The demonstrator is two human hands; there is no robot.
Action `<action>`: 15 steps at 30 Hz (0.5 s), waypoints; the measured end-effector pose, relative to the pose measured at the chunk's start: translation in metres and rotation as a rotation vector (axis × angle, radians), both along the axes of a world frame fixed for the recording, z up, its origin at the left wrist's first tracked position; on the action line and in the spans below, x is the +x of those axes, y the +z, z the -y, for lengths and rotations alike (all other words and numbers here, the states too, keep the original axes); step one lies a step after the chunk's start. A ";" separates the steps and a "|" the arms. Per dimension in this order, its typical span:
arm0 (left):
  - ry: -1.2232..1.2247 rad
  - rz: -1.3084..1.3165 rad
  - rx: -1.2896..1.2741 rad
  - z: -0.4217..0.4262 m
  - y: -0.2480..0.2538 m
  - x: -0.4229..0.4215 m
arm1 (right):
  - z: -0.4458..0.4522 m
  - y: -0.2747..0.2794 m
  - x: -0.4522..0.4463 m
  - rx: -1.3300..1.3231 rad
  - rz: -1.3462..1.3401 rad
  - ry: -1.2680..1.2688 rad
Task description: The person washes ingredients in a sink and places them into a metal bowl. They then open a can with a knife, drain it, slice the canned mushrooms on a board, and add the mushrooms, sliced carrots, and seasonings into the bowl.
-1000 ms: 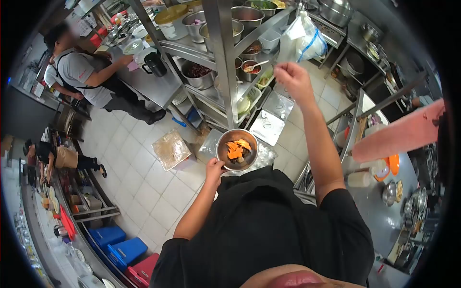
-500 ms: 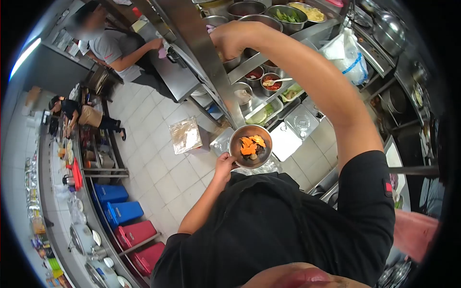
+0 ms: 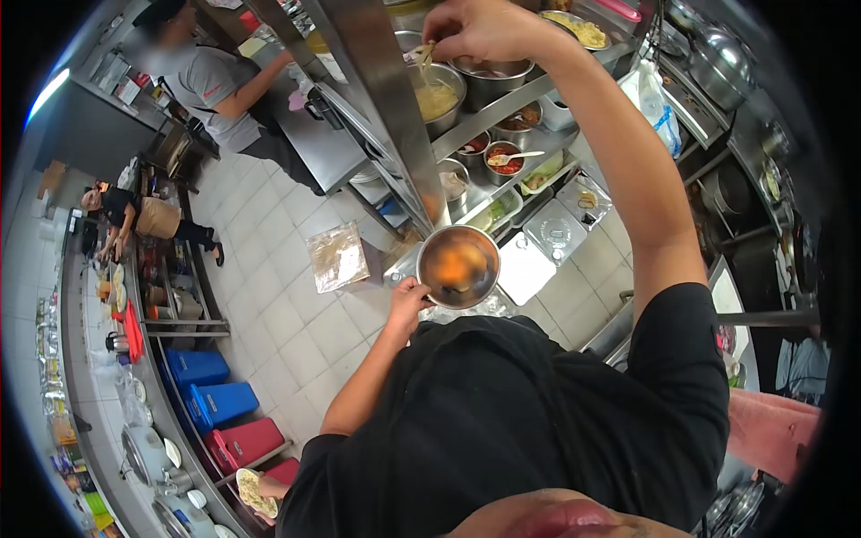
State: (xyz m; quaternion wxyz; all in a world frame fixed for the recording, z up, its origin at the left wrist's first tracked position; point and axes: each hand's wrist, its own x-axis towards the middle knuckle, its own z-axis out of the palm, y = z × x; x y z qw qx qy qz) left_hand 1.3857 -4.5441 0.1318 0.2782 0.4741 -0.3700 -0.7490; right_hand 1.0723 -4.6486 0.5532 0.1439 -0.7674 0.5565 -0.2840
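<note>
My left hand (image 3: 410, 300) grips the rim of a metal bowl (image 3: 458, 266) in front of my chest. Orange pieces and some darker ones lie in this bowl, blurred. Up at the steel shelf, my right hand (image 3: 446, 34) pinches some pale yellow shreds (image 3: 425, 58), its fingers closed on them. Right below that hand stands a metal container of pale yellow shreds (image 3: 437, 100), partly behind the shelf post. Beside it is another metal container (image 3: 490, 81), partly covered by my right arm.
Steel shelf post (image 3: 386, 108) rises close to my right hand. A small pot of red sauce with a spoon (image 3: 504, 160) sits lower. A foil-topped box (image 3: 338, 255) is on the floor. Two people (image 3: 211, 90) (image 3: 148, 215) work at left; another person's hand holds a plate (image 3: 255, 492) at lower left.
My right hand has moved to the upper shelf and now holds pale shreds above their container. The bowl stays in my left hand. A hand with a plate has appeared at lower left.
</note>
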 end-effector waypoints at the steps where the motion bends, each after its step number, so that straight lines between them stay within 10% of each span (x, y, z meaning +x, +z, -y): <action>1: -0.013 0.005 0.003 0.005 0.000 0.000 | -0.013 0.005 0.001 0.042 0.066 -0.074; 8: -0.095 0.010 -0.030 0.021 -0.005 -0.012 | -0.095 -0.099 0.007 0.091 0.416 -0.056; 11: -0.131 -0.028 -0.016 0.030 0.009 -0.018 | -0.113 -0.224 0.032 0.114 -0.192 0.033; 15: -0.152 -0.050 0.019 0.031 0.026 -0.024 | -0.118 -0.232 0.039 0.072 -0.110 -0.215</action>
